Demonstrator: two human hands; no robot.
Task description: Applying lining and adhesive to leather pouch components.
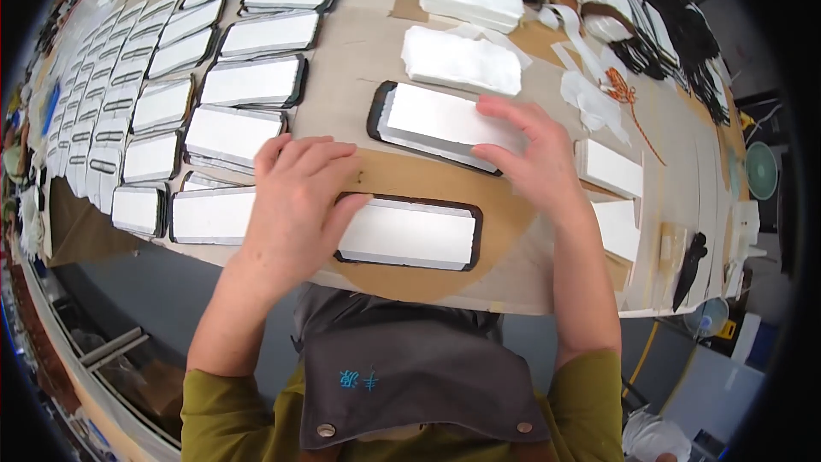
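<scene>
My right hand (537, 152) grips the right end of a dark-edged panel with a white rectangular face (436, 115), thumb on its near side and fingers on its far side. That panel lies slanted on the table. Nearer to me, a similar dark-edged white panel (410, 235) rests on a round-edged brown board (513, 205). My left hand (295, 192) hovers over this panel's left end, fingers bent and thumb apart, with the thumb tip by its upper edge. Whether the thumb touches it I cannot tell. The panel's left end is hidden by the hand.
Rows of similar white panels (269, 34) cover the table's left side. White stacks (462, 60) stand beyond the slanted panel. At right lie white pieces (611, 167), an orange cord (623, 85), dark strips (710, 90) and a black tool (689, 269) near the edge.
</scene>
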